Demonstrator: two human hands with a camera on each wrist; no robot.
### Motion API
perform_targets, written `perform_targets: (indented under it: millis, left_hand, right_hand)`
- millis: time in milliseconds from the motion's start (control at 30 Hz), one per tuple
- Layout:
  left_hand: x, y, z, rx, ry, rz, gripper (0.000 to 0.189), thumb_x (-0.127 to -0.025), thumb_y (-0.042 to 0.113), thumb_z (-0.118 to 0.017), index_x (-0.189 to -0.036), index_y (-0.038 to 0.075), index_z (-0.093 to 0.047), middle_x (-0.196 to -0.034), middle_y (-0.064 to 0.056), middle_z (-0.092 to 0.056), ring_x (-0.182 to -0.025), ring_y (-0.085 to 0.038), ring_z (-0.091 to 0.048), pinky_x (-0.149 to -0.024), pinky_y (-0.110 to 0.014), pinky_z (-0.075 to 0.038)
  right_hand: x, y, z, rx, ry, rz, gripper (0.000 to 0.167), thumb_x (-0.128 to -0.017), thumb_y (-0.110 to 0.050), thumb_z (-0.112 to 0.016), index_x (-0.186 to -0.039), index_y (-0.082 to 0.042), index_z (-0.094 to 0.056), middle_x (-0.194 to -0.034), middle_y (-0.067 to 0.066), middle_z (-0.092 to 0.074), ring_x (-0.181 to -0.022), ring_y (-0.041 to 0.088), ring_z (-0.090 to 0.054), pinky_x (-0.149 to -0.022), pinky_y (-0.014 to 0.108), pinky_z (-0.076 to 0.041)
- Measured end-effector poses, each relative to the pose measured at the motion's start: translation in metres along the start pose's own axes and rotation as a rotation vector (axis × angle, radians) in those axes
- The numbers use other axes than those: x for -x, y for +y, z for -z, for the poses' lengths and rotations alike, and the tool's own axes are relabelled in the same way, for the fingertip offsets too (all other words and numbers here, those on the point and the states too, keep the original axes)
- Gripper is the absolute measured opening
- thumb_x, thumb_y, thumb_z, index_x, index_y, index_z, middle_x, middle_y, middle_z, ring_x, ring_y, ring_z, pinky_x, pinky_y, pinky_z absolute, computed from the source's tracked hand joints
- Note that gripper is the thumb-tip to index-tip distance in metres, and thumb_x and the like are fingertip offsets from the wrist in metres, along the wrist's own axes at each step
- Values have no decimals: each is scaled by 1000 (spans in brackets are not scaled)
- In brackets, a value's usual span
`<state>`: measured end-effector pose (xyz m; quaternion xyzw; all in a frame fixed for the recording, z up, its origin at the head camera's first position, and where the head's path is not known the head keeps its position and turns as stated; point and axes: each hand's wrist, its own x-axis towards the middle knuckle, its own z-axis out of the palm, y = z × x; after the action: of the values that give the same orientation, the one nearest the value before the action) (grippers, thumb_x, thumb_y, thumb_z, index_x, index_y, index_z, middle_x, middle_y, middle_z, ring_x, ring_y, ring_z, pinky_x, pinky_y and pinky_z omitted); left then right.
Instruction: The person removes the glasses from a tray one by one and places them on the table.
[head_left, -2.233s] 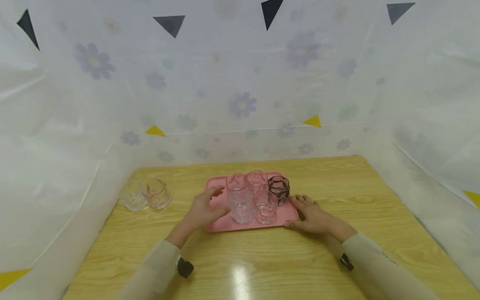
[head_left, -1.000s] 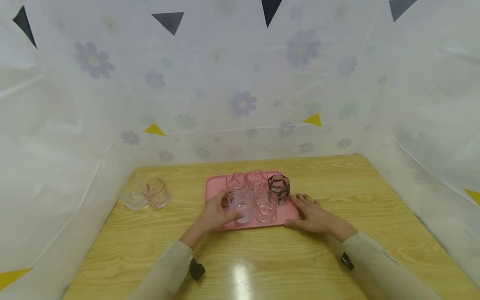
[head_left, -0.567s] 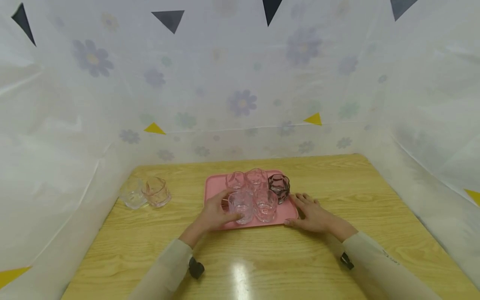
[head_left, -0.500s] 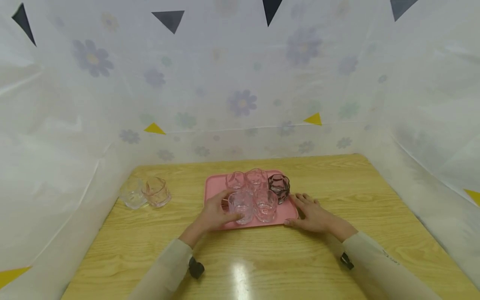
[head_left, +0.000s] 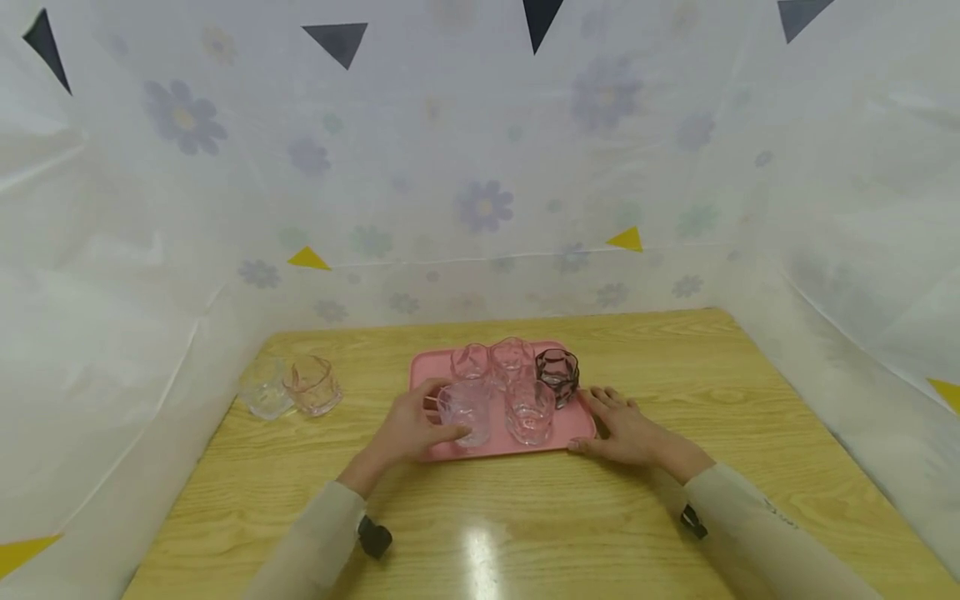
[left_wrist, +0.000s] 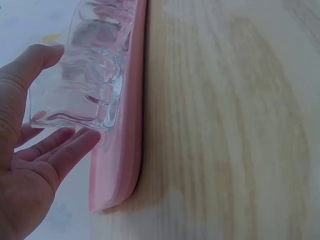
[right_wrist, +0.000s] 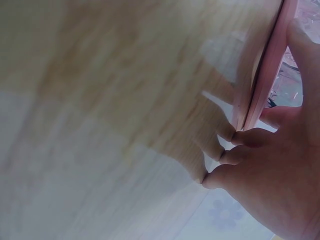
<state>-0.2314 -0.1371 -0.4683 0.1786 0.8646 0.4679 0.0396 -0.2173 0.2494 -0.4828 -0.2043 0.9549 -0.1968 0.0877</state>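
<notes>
Glass tumbler, clear, wavy-walled, pinched in left grip; right grip spread apart, touching smooth round-cornered pink tray.

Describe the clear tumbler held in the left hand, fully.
The clear tumbler looks like colourless glass, with wavy walls and a thick base. It is upright over the near left part of the pink tray; whether its base touches the tray is unclear. The left hand grips it between thumb and fingers.
</notes>
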Motion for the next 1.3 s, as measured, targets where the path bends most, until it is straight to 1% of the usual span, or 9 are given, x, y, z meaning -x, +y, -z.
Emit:
perform_targets:
  millis: [67, 200, 367, 467, 633, 833, 1067, 1200, 1300]
  left_hand:
    - [2, -1, 7, 8, 11, 16, 77, -81, 27, -94, -145, 7, -57, -126, -14, -70, -111, -29, -70, -91, -41, -64]
    - [5, -3, 21, -4, 29, 38, 77, -81, 30, -93, -146, 9, -57, -125, -12, -70, -111, -27, -69, -91, -38, -63]
    - [9, -6, 34, -7, 56, 33, 82, -82, 31, -92, -149, 6, -54, -134, -16, -67, -115, -31, -68, -92, -39, -63]
    - [12, -8, 40, -9, 67, 33, 84, -83, 30, -92, -152, 3, -51, -138, -18, -64, -117, -34, -68, -92, -38, -64]
    - [13, -14, 50, -42, 106, 22, 82, -84, 28, -91, -150, 1, -52, -132, -20, -66, -115, -36, -70, -89, -36, -65]
    - [15, -21, 63, -51, 148, 53, 84, -84, 30, -91, -151, 0, -51, -132, -22, -66, -116, -39, -70, -89, -42, -65]
    - [17, -31, 73, -37, 161, 76, 84, -87, 30, -88, -154, 0, -47, -133, -24, -62, -120, -42, -68, -92, -46, -64]
    - [18, -35, 79, -60, 186, 96, 84, -88, 32, -88, -154, 1, -46, -133, -23, -62, -119, -42, -67, -92, -46, -64]
    - [20, -37, 83, -95, 207, 118, 86, -88, 36, -87, -154, 2, -46, -134, -23, -61, -121, -42, -67, -92, -49, -63]
  right_hand:
    - [0, 0, 0, 3, 1, 1, 99, -98, -64, -64, -166, -1, -27, -168, 32, -28, -156, 58, -18, -120, 81, -15]
    - [0, 1, 0, 3, -3, -1, 99, -98, -64, -64, -166, -1, -26, -168, 32, -27, -157, 57, -17, -121, 81, -15]
    - [0, 1, 0, -2, -3, -5, 100, -98, -63, -64, -166, -1, -26, -169, 32, -27, -157, 57, -17, -121, 81, -14]
    - [1, 0, 0, 1, -1, -1, 100, -98, -63, -65, -165, -1, -27, -168, 32, -28, -156, 58, -18, -120, 81, -15]
    - [1, -1, 0, 0, -2, -2, 98, -98, -61, -65, -165, -1, -28, -168, 32, -29, -156, 57, -18, -120, 81, -15]
    - [1, -1, 0, -1, 0, -3, 98, -98, -62, -64, -166, -1, -27, -168, 32, -28, -157, 57, -18, -120, 82, -15]
    - [1, 0, 0, 4, 4, 4, 98, -98, -63, -64, -165, -1, -28, -168, 32, -29, -156, 57, -19, -120, 82, -16]
    - [1, 1, -1, 3, 0, 6, 98, -98, -62, -64, -165, -1, -27, -168, 32, -28, -157, 57, -18, -120, 82, -16]
    - [0, 1, -1, 4, 0, 5, 99, -98, -62, -64, -166, -1, -27, -168, 32, -28, -157, 57, -18, -120, 82, -15]
